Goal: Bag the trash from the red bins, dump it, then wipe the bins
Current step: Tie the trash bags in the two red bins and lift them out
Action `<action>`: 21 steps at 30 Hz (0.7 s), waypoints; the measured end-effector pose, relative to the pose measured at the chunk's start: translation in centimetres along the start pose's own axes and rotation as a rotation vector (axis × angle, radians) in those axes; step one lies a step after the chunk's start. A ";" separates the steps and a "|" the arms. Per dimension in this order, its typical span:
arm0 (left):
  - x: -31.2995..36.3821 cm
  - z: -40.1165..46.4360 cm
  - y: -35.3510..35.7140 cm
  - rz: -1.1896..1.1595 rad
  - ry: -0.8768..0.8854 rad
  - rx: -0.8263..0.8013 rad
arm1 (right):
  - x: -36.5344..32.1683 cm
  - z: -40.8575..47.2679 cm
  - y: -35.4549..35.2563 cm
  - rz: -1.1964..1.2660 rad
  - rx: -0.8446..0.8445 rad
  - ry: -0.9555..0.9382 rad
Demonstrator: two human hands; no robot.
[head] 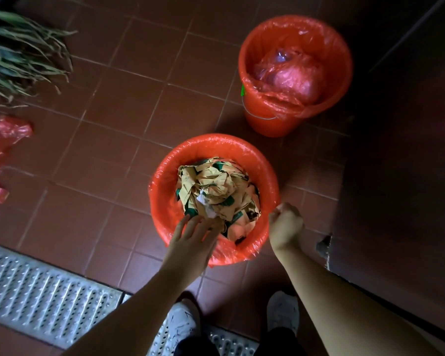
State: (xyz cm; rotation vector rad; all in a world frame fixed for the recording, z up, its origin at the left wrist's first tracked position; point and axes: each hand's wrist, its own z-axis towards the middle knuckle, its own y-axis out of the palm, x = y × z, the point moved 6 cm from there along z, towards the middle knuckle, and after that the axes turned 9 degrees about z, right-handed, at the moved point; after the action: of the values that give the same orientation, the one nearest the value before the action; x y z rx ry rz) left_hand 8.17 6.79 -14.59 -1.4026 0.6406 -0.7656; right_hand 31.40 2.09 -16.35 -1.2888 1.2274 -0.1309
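A red bin (165,181) lined with a red plastic bag stands on the tiled floor in front of me. It is heaped with crumpled tan and green paper trash (213,188). My left hand (193,237) reaches over the near rim with fingers spread, fingertips at the paper. My right hand (285,227) is curled at the bin's right rim, pinching the edge of the bag liner (270,176). A second red bin (265,122) stands farther back right, lined too, with a bundled red bag (290,75) inside.
A loose red plastic bag (3,140) lies on the floor at the left, below a bunch of long green leaves (18,55). A metal drain grate (41,296) runs along the near floor by my white shoes (183,322). A dark cabinet (396,150) fills the right side.
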 end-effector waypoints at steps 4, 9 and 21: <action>0.2 0.2 -0.5 0.025 0.012 0.004 | -2.7 -1.4 0.9 -0.079 -0.093 -0.270; -0.5 0.2 -1.1 0.034 -0.028 -0.020 | -6.6 -5.3 3.8 -0.393 -0.305 -0.846; -5.4 -2.6 -1.3 0.103 -0.297 -0.233 | -5.1 -2.9 3.0 -0.329 -0.372 -0.467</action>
State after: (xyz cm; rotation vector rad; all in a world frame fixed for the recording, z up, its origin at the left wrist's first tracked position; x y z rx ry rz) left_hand 2.69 9.47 -13.73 -1.6434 0.5761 -0.3981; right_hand 25.47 4.76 -14.96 -1.7227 0.6499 0.1658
